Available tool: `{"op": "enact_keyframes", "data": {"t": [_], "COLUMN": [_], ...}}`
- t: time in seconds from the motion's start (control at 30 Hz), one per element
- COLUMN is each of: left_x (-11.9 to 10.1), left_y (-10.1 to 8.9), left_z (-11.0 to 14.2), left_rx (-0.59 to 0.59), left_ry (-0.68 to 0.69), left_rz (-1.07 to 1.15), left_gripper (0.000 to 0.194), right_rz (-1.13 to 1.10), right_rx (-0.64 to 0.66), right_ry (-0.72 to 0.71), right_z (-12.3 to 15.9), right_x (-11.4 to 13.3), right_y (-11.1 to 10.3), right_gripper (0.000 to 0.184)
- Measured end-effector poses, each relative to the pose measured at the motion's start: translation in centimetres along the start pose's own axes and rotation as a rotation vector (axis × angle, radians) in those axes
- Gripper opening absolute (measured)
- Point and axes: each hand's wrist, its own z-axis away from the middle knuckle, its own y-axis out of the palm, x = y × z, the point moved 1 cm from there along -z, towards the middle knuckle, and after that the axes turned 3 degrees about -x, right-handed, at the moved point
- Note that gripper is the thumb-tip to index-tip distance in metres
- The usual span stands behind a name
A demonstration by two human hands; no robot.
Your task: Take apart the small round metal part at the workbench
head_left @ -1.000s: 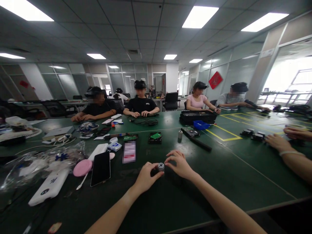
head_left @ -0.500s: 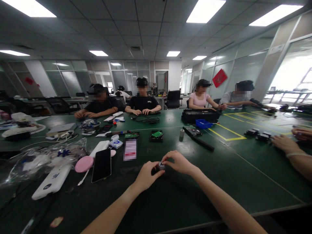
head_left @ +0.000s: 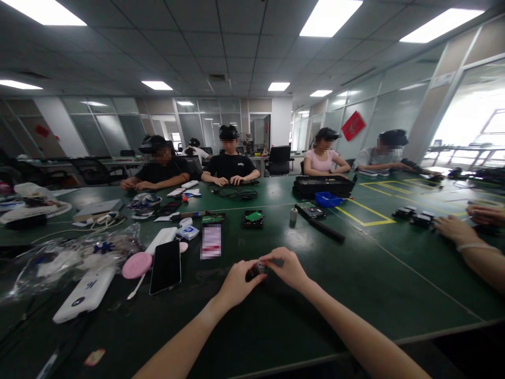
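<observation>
Below the frame's centre, my left hand (head_left: pixel 236 284) pinches the grey cylinder (head_left: pixel 261 267); my right hand (head_left: pixel 288 267) has moved onto its top, so both engage it; that grip I cannot tell.

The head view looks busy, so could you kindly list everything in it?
small cylinder: 1, grey, between hands
standing cylinder: 1, grey, beyond right hand
phone: 1, black, left of hands
disc: 1, pink, left of phone
tray: 1, blue, ahead right
case: 1, black, behind tray
plastic wrapping: uncounted, clear, left
small items: uncounted, mixed, left
table: 1, green, underneath
people: 4, black, pink, grey tops, across table
co-worker's hands: 2, bare, right edge
left hand: 1, bare, at small cylinder
right hand: 1, bare, at cylinder's top
</observation>
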Motion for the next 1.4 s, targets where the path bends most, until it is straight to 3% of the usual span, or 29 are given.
{"op": "enact_keyframes", "data": {"t": [0.17,0.37,0.6,0.9,1.17,1.23,1.4], "left_x": [0.3,0.7,0.0,0.5,0.1,0.1,0.1], "left_y": [0.3,0.6,0.2,0.3,0.0,0.0,-0.1], "left_z": [0.0,-0.1,-0.1,0.0,0.0,0.0,0.0], "left_rx": [-0.026,-0.019,0.008,0.006,0.006,0.009,0.014], "left_ry": [-0.011,-0.019,-0.005,-0.025,0.013,0.004,-0.009], "left_rz": [-0.018,-0.032,-0.009,-0.037,-0.044,-0.046,-0.065], "left_gripper": [0.029,0.029,0.029,0.032,0.035,0.036,0.038], "right_rz": [-0.041,-0.035,-0.037,-0.077,-0.095,-0.059,-0.095], "right_rx": [-0.017,0.073,-0.036,-0.06,-0.174,-0.138,0.096], "right_ry": [-0.028,-0.046,0.024,0.065,0.152,0.225,0.419], "right_z": [0.0,0.2,0.5,0.5,-0.4,-0.4,0.1], "right_x": [0.0,0.6,0.9,1.1,-1.2,-2.4,-5.3], "right_y": [0.4,0.5,0.7,0.6,-0.5,-1.0,-0.9], "right_gripper": [0.015,0.025,0.023,0.011,0.011,0.01,0.011]}}
